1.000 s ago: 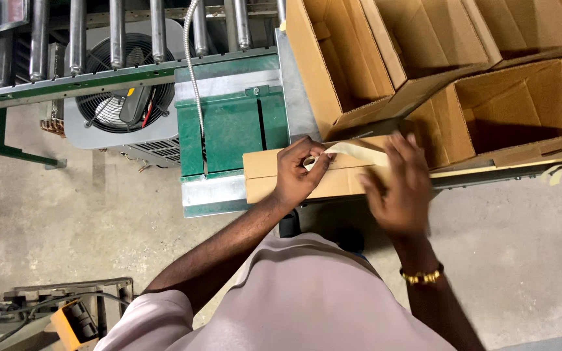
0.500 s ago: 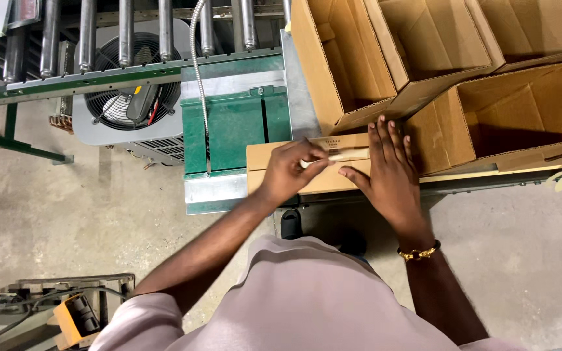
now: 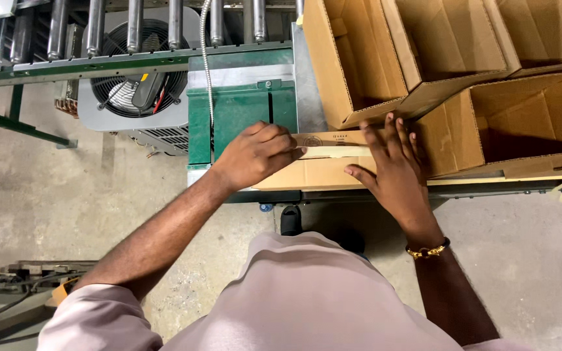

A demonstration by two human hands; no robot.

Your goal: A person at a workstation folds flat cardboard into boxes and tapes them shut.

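A closed cardboard box (image 3: 307, 172) lies on the green machine's edge in front of me. A strip of pale tape (image 3: 336, 151) runs along its top seam. My left hand (image 3: 255, 156) is curled at the tape's left end, fingertips pinching or pressing it. My right hand (image 3: 395, 166) lies flat with fingers spread on the box's right part, pressing the tape down. A gold bracelet (image 3: 427, 249) sits on my right wrist.
Several open empty cardboard boxes (image 3: 424, 52) stand at the upper right. A green machine housing (image 3: 235, 114) and a roller conveyor (image 3: 131, 26) are behind, with a fan unit (image 3: 138, 91) beneath. Concrete floor (image 3: 66, 208) spreads left; a tool (image 3: 27, 279) lies at lower left.
My left hand has slid left along the tape. My right hand has flattened onto the box and moved slightly right. The tape now lies flat on the seam.
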